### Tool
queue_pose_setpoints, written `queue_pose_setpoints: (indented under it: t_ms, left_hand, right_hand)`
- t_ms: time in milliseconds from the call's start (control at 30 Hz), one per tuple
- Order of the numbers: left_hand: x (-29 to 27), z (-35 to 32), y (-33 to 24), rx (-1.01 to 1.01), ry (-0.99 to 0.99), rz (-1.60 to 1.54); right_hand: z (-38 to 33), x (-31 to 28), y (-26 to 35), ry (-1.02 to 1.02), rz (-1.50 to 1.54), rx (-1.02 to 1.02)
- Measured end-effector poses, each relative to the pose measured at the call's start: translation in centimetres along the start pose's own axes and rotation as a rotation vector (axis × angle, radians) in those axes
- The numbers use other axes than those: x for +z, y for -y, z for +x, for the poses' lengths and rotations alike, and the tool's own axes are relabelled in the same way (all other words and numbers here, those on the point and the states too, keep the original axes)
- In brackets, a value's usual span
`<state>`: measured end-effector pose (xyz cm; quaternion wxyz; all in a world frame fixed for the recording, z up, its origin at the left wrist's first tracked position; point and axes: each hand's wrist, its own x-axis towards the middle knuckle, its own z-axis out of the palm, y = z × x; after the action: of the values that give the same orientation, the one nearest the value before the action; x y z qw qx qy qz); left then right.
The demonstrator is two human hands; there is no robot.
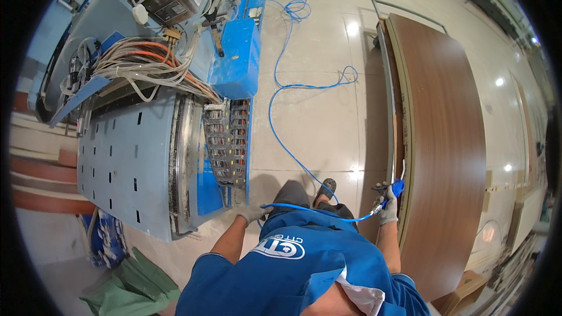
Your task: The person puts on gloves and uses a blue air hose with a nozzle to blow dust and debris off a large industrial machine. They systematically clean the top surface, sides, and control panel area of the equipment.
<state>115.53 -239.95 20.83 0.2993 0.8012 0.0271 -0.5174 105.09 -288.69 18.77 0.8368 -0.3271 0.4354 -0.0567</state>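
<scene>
My right hand (387, 213), in a grey glove, is wrapped round a blue air blow gun (397, 188). The gun's thin metal nozzle points away from me, beside the edge of a stack of brown wood-grain panels (442, 140). A blue air hose (319, 209) joins the gun's lower end and crosses in front of my body. At the hose's other side, my gloved left hand (252, 213) is closed on it near my left thigh. The fingertips of that hand are partly hidden.
To the left stands a grey-blue machine (126, 161) with a cable chain (225, 140), a blue cover (237, 58) and bundled cables (146, 61). More hose trails over the tiled floor (316, 117) past my shoe (328, 187). Green cloth (134, 287) lies at lower left; a trolley's metal handle (410, 14) rises behind the panels.
</scene>
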Motion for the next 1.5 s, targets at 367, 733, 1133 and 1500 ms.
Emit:
queue_pose_setpoints:
  t_ms: [367, 733, 1133, 1500]
  left_hand:
    - [-0.9, 11.2, -1.3, 0.256, -0.293, 0.009]
    - [-15.7, 16.7, -13.1, -0.237, -0.157, -0.327]
    - [-16.8, 29.6, -22.9, -0.107, 0.016, 0.125]
    - [-16.2, 36.5, -41.5, -0.212, -0.127, -0.727]
  right_hand:
    - [19.5, 18.8, 9.9, 0.331, 0.01, 0.195]
    - [29.3, 37.1, 15.9, 0.446, 0.017, 0.25]
    - [46.8, 52.2, 25.8, 0.708, -0.041, 0.27]
    - [58.3, 69.3, 36.6, 0.927, -0.345, 0.169]
